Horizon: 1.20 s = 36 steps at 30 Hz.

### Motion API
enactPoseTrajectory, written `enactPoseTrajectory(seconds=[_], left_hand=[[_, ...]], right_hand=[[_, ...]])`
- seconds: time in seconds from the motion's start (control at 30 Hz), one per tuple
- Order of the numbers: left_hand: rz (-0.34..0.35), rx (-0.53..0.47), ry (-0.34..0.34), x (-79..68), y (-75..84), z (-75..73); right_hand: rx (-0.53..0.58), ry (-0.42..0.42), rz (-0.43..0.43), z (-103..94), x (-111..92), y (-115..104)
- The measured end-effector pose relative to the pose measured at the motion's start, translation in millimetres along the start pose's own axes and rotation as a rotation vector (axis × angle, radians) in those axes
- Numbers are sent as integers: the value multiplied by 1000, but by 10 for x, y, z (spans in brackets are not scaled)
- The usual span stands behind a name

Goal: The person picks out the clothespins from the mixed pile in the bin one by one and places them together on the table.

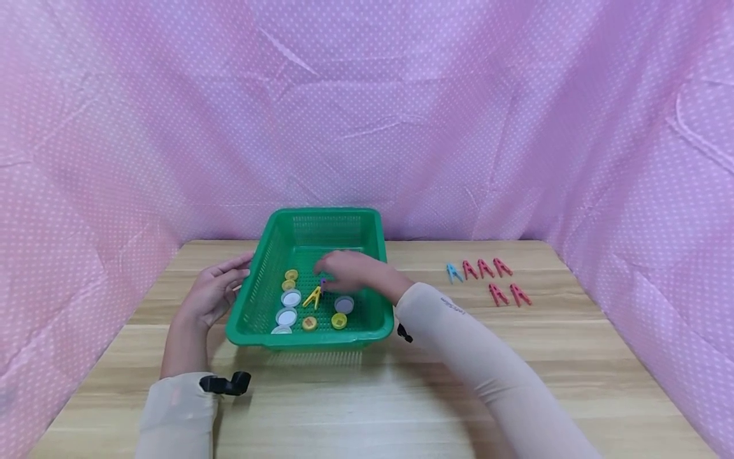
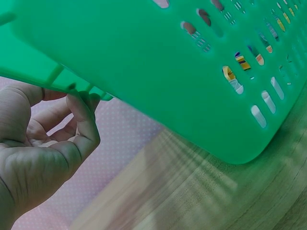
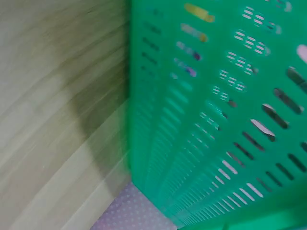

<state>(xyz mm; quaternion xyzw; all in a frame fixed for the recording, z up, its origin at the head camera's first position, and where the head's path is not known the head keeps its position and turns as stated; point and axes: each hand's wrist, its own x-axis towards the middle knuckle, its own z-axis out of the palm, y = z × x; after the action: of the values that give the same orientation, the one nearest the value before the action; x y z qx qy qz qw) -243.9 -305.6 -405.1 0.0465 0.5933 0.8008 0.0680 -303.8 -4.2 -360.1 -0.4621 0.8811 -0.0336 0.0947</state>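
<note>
A green plastic basket (image 1: 321, 339) stands tilted toward the person in the head view. My left hand (image 1: 213, 290) pinches its left rim; the left wrist view shows the thumb and curled fingers of this hand (image 2: 53, 139) at the rim. Inside the basket, my right hand (image 1: 351, 273) reaches down over a purple clothespin (image 1: 323, 284), its fingertips partly hidden. Whether it grips that clothespin, I cannot tell. Just nearer lies a yellow clothespin (image 1: 312, 297). The right wrist view has only the perforated basket wall (image 3: 201, 120), not the hand.
Round caps lie in the basket: white ones (image 1: 287, 317), yellow ones (image 1: 339, 320), an orange-yellow one (image 1: 309, 324) and a greyish one (image 1: 344, 305). On the wooden table (image 1: 321, 408), to the right, are a blue clothespin (image 1: 453, 273) and several red clothespins (image 1: 497, 294). Pink dotted cloth (image 1: 367, 115) hangs behind.
</note>
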Motion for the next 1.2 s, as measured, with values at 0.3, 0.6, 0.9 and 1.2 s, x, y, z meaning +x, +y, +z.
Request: enactPoseTrajectory(seconds=[0.3,0.6,0.9,1.2], left_hand=[[15,3,-5,0,-10,2],[6,26,7,6,-13,-6],[3,49,18,7,5,3],[8,44,19,-1,2,8]], right_hand=[[-1,-78,-6,61,81,20],[-18,-104,-46,141,95,-2],[-39,-142,-29,213,107,73],[-57,-179,-17,245,115,81]])
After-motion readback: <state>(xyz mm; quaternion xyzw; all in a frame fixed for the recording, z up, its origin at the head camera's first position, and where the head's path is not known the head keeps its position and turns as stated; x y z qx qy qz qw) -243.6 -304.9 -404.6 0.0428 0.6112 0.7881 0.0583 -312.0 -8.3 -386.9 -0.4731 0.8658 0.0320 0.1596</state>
